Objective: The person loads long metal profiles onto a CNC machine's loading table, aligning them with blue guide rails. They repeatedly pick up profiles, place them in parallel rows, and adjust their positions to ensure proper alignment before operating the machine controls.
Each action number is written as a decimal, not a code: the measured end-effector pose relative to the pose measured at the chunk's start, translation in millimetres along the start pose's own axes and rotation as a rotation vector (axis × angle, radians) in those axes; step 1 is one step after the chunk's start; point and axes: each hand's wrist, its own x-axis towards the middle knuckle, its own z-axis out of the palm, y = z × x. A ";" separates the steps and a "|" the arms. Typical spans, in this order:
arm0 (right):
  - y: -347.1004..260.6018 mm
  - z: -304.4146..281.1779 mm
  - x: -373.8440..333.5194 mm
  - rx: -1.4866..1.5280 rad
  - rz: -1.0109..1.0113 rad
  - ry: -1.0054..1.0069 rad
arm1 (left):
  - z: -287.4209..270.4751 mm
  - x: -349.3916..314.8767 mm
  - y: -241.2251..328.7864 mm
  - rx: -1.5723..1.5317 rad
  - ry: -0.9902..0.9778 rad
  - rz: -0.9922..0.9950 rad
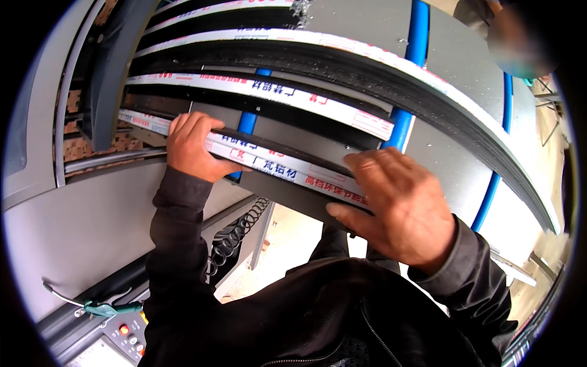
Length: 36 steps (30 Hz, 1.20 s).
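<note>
A long dark profile bar point(269, 164) with printed white protective film lies across in front of me, along the near edge of the metal table. My left hand point(194, 150) is closed around it left of the middle, thumb on the near side and fingers over the top. Toward the bar's right end, my right hand point(400, 205) grips it with fingers on the far side and thumb on the near side. Just beyond lies a second film-covered profile point(251, 90), apart from the held one. A longer profile point(367, 52) curves past it to the right in this view.
Blue strips point(418, 37) cross the grey table point(455, 122), which carries scattered metal chips. At left stands a grey machine housing point(92, 226) with a control panel point(122, 336) below. A coiled black hose point(235, 235) hangs near my left forearm. Another person point(520, 40) is at upper right.
</note>
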 end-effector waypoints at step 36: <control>55.6 9.6 47.2 -0.353 0.026 0.125 | -7.2 50.5 -86.6 0.203 -0.450 -0.807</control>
